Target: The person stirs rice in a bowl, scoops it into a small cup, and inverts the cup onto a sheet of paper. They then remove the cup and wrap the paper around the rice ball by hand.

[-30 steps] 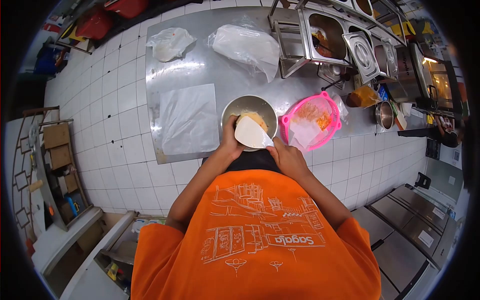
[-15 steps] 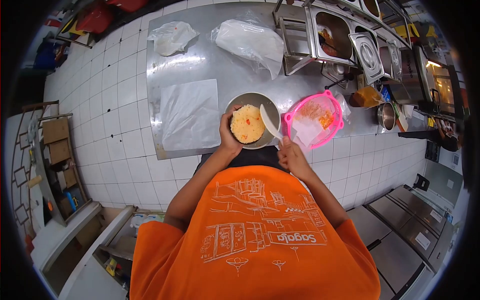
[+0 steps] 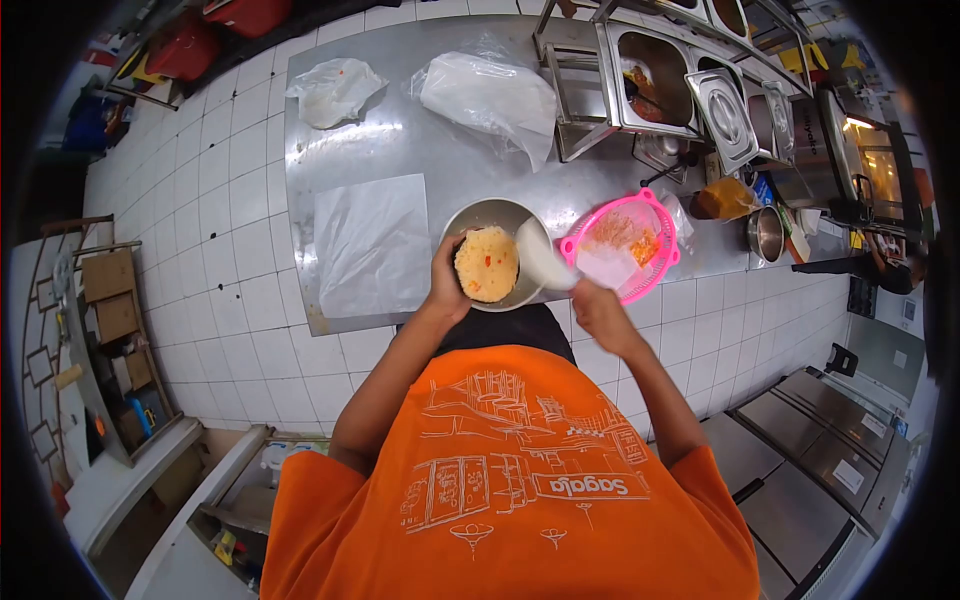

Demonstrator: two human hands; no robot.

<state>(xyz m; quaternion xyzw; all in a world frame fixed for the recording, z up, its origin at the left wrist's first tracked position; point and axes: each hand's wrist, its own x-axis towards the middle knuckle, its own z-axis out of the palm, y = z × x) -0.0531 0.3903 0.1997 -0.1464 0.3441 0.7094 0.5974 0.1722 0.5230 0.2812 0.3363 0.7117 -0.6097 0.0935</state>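
Rice with red bits (image 3: 487, 264) fills a small dark-rimmed bowl held in my left hand (image 3: 446, 278), its fingers wrapped round the side. That bowl is above a larger metal bowl (image 3: 487, 210) at the table's front edge. My right hand (image 3: 600, 313) is closed on the handle of a white rice spoon (image 3: 545, 260), whose blade is blurred and beside the rice. Just to the right stands a pink basket (image 3: 664, 218) holding shredded food and white paper. A flat sheet of white paper (image 3: 372, 245) lies to the left of the large bowl.
Plastic-wrapped white paper (image 3: 488, 98) and a crumpled bag (image 3: 338, 92) lie at the back of the steel table (image 3: 420, 150). A rack with metal food pans (image 3: 655, 75) stands at the back right. A metal pot (image 3: 767, 235) is farther right. Another person (image 3: 885, 270) is at the far right.
The rice in my left hand has tilted toward the right. The spoon's blade has swung and broadened in view, and my right hand has shifted slightly right. The whole view has shifted a little.
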